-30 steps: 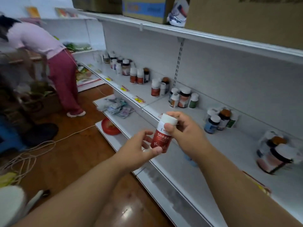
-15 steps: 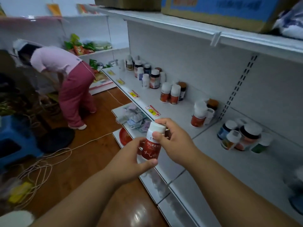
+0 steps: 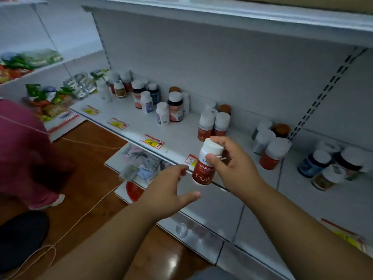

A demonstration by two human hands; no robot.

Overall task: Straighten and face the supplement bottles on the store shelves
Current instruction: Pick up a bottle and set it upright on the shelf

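My right hand [image 3: 232, 164] grips a red-labelled supplement bottle with a white cap [image 3: 204, 168] near its neck, holding it upright in front of the shelf edge. Just left of and below the bottle, my left hand [image 3: 171, 190] hovers with fingers spread, apart from it. Two matching red bottles [image 3: 214, 125] stand behind on the white shelf [image 3: 177, 136]. Several more bottles stand in loose groups along the shelf: a dark-lidded cluster [image 3: 145, 96] to the left, a red one [image 3: 272, 154] and blue ones [image 3: 314, 162] to the right.
A person in pink trousers [image 3: 22, 150] stands at the left on the wooden floor [image 3: 90, 158]. A cord [image 3: 84, 215] trails across the floor. Lower shelves [image 3: 212, 211] jut out below my hands, with packets [image 3: 141, 162] and a red dish [image 3: 133, 190]. Snack bags [image 3: 46, 100] fill the far-left shelves.
My left hand has let go of the bottle and dropped away below it; my right hand alone holds it. The view has swung left and closer to the shelf.
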